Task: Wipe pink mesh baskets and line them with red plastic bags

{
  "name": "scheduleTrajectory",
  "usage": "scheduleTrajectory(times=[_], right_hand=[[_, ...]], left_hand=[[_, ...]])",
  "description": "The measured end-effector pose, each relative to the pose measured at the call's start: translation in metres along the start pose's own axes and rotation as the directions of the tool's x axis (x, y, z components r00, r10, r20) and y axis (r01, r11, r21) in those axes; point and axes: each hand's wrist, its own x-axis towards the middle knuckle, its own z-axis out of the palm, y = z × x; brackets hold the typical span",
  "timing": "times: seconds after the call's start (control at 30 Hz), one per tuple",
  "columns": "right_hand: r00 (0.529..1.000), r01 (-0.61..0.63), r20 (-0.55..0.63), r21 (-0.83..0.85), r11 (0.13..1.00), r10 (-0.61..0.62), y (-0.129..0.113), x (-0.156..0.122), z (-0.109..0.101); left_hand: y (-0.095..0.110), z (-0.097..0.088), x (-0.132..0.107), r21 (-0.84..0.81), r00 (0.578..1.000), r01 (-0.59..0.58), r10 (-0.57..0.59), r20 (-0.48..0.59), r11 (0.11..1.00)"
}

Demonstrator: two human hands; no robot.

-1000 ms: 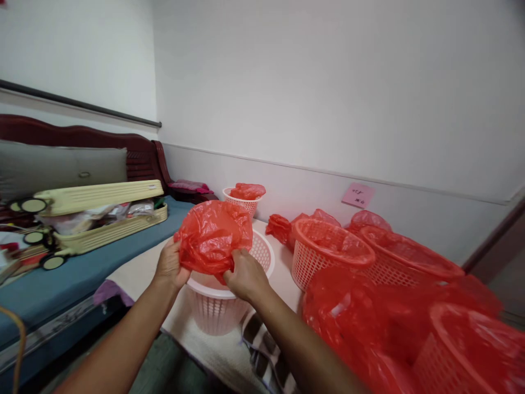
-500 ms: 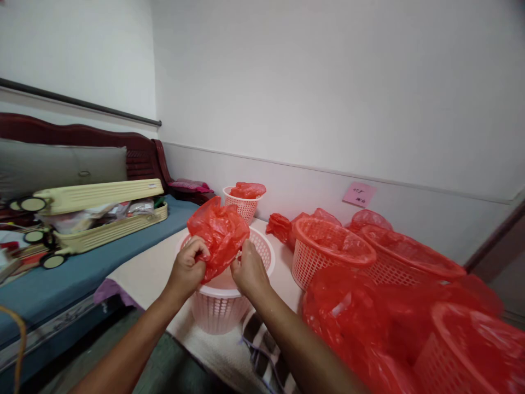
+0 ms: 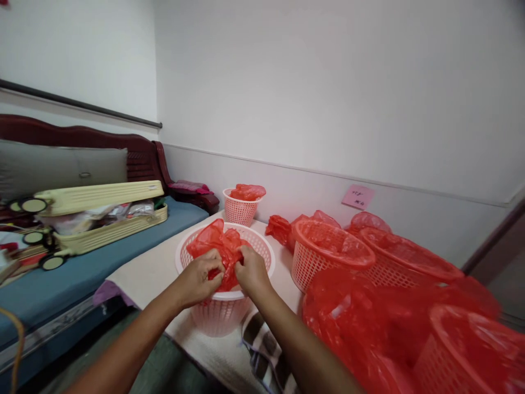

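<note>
A crumpled red plastic bag [image 3: 216, 244] lies partly inside a pale pink perforated basket [image 3: 262, 253] at the near edge of the table. My left hand [image 3: 200, 276] grips the bag's near side, fingers closed on the plastic. My right hand [image 3: 251, 269] pinches the same bag just to the right, over the basket's near rim. Both hands sit close together above the basket's opening.
Several red baskets lined with red bags [image 3: 330, 249] crowd the table's right side. A small pink basket holding a red bag [image 3: 241, 203] stands at the back. A yellow open case [image 3: 98, 210] lies on the blue couch on the left. A pink note [image 3: 358, 196] sticks to the wall.
Both hands have come down and closer together, bringing the red bag from above the basket into its opening. The bag is more bunched up than before.
</note>
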Motion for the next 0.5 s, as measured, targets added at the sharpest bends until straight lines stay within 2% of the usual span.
scheduleTrajectory(times=[0.07, 0.13, 0.27, 0.33, 0.4, 0.5], right_hand=[[1.0, -0.026, -0.001, -0.032, 0.999, 0.026, 0.0, 0.0, 0.001], [0.996, -0.017, -0.087, 0.021, 1.0, 0.019, 0.001, 0.0, 0.002], [0.95, 0.081, -0.312, 0.188, 0.979, -0.019, 0.005, -0.007, -0.001], [0.926, 0.151, -0.372, 0.218, 0.964, -0.061, 0.006, -0.011, -0.002], [0.916, 0.227, -0.374, 0.189, 0.955, -0.143, 0.005, -0.015, -0.003], [0.909, 0.34, -0.295, 0.117, 0.933, -0.294, 0.003, -0.019, -0.004]], left_hand=[[0.0, -0.002, 0.002, -0.034, 0.999, 0.039, -0.04, -0.024, 0.999], [-0.002, -0.004, 0.004, -0.089, 0.994, 0.092, -0.097, -0.054, 0.992], [-0.008, -0.009, 0.011, -0.264, 0.953, 0.252, -0.286, -0.1, 0.931], [-0.01, -0.01, 0.015, -0.359, 0.926, 0.305, -0.363, -0.104, 0.882], [-0.009, -0.012, 0.019, -0.433, 0.911, 0.337, -0.406, -0.077, 0.836], [-0.004, -0.012, 0.024, -0.503, 0.893, 0.401, -0.449, 0.028, 0.765]])
